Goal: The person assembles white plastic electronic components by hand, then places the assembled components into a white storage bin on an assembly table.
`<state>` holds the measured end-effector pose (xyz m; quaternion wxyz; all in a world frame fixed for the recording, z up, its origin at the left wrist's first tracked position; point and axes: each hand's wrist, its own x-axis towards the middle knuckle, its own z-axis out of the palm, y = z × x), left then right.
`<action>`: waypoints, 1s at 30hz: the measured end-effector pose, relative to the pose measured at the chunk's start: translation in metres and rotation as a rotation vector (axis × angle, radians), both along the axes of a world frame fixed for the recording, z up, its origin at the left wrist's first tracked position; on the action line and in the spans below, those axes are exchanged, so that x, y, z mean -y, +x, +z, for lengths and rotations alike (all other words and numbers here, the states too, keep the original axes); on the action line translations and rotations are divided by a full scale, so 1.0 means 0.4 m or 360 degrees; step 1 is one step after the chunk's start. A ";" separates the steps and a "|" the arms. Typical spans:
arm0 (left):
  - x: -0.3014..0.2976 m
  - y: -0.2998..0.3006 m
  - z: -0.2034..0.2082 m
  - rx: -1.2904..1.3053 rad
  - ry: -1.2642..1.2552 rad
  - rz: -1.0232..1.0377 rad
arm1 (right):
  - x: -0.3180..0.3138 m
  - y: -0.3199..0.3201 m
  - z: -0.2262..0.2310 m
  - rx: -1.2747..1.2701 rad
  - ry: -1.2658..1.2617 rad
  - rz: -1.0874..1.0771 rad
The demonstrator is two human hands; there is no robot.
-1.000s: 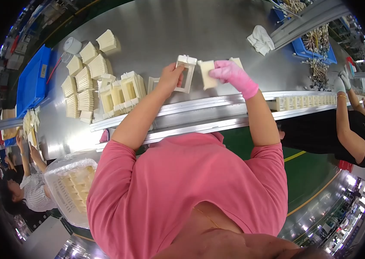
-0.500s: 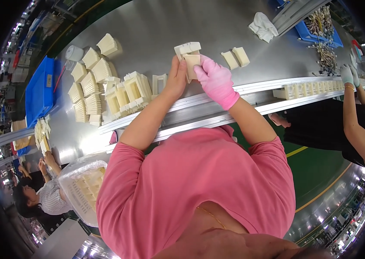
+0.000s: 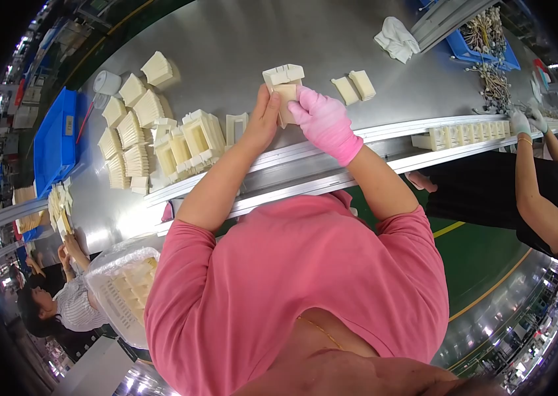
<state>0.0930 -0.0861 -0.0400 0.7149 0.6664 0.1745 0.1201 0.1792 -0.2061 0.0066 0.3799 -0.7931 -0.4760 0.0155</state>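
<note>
Between my hands, above the near edge of the metal bench, is a cream plastic housing [image 3: 283,72] with a flat cream panel [image 3: 285,96] against it. My bare left hand [image 3: 264,121] grips the housing from its left side, thumb on the front. The pink-gloved right hand [image 3: 324,124] pinches the panel's right edge; its fingertips are partly hidden. Two loose cream panels [image 3: 353,87] lie on the bench to the right. Left of my hands stand a single cream frame [image 3: 236,128] and a group of cream housings [image 3: 190,142].
Fanned stacks of cream panels [image 3: 135,122] cover the bench's left side, beside a blue tray [image 3: 56,142]. A white cloth [image 3: 397,39] lies at the back right. Housings line a rail [image 3: 384,140] along the near edge. A co-worker's gloved hands [image 3: 523,122] are at the right.
The panel sits slightly flatter against the housing, and my right hand's grip has shifted a little. The whole view has moved slightly. The co-worker's hands at the right have reached toward the row of housings.
</note>
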 end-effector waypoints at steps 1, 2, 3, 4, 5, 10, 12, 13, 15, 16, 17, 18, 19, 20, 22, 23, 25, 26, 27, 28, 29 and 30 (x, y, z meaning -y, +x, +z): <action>0.011 0.004 0.012 0.0041 -0.0206 0.0050 | 0.001 -0.001 0.007 0.0002 0.0002 0.0000; 0.016 0.007 0.020 0.0082 -0.0411 0.0098 | 0.003 -0.005 0.015 -0.0087 -0.0030 0.0077; 0.014 0.008 0.022 0.0082 -0.0409 0.0096 | 0.003 -0.005 0.022 -0.0176 -0.0062 0.0153; 0.011 0.005 0.025 0.0090 -0.0373 0.0031 | 0.005 -0.002 0.030 -0.0175 -0.0058 0.0153; 0.009 0.004 0.027 0.0097 -0.0336 -0.0035 | 0.009 0.005 0.036 -0.0284 -0.0168 0.0255; 0.015 0.002 0.039 0.0044 -0.0309 -0.0091 | 0.061 0.063 0.076 -0.1647 0.0044 0.0360; 0.019 0.003 0.038 0.0123 -0.0608 -0.0077 | 0.069 0.075 0.069 -0.1393 0.0170 0.0211; 0.018 0.006 0.045 0.0122 -0.0606 -0.0090 | 0.074 0.083 0.061 -0.1138 0.0299 0.0046; 0.014 0.008 0.070 -0.0157 -0.0509 -0.0273 | 0.076 0.095 0.049 -0.0813 0.0439 0.0063; 0.022 0.006 0.104 -0.0275 -0.0557 -0.0324 | 0.072 0.095 0.060 -0.0513 0.0515 0.0253; 0.035 0.006 0.110 -0.0270 -0.0579 -0.0489 | 0.071 0.096 0.066 -0.0209 0.0583 0.0438; 0.046 0.009 0.115 -0.0265 -0.0601 -0.0656 | 0.074 0.107 0.054 -0.0329 0.0490 0.0700; 0.044 0.002 0.133 -0.0318 -0.0601 -0.0892 | 0.087 0.098 0.069 -0.0328 0.0494 0.0706; 0.045 0.004 0.131 -0.0313 -0.0603 -0.0894 | 0.111 0.082 0.094 -0.0978 0.0354 0.0751; 0.044 0.013 0.121 -0.0329 -0.0302 -0.1010 | 0.152 0.075 0.128 -0.1559 0.0029 0.0611; 0.021 0.025 0.101 -0.0306 -0.0154 -0.1086 | 0.172 0.078 0.132 -0.1559 0.0022 0.0615; -0.029 0.022 0.080 -0.0384 0.0663 -0.0853 | 0.216 0.091 0.128 -0.0539 -0.0881 -0.0194; -0.052 0.020 0.078 -0.0439 0.1477 -0.0588 | 0.253 0.098 0.114 -0.0432 -0.0911 -0.0411; -0.072 0.012 0.058 -0.0694 0.1666 -0.0588 | 0.281 0.107 0.094 -0.0323 -0.0937 -0.0626; -0.089 0.004 0.027 -0.0954 0.1856 -0.0584 | 0.290 0.117 0.091 -0.0037 -0.1197 -0.0766; -0.102 -0.007 0.001 -0.0951 0.1857 -0.0581 | 0.296 0.124 0.087 0.0254 -0.1454 -0.0899; -0.114 -0.018 -0.025 -0.1207 0.1862 -0.0718 | 0.303 0.130 0.068 0.0430 -0.1369 -0.0965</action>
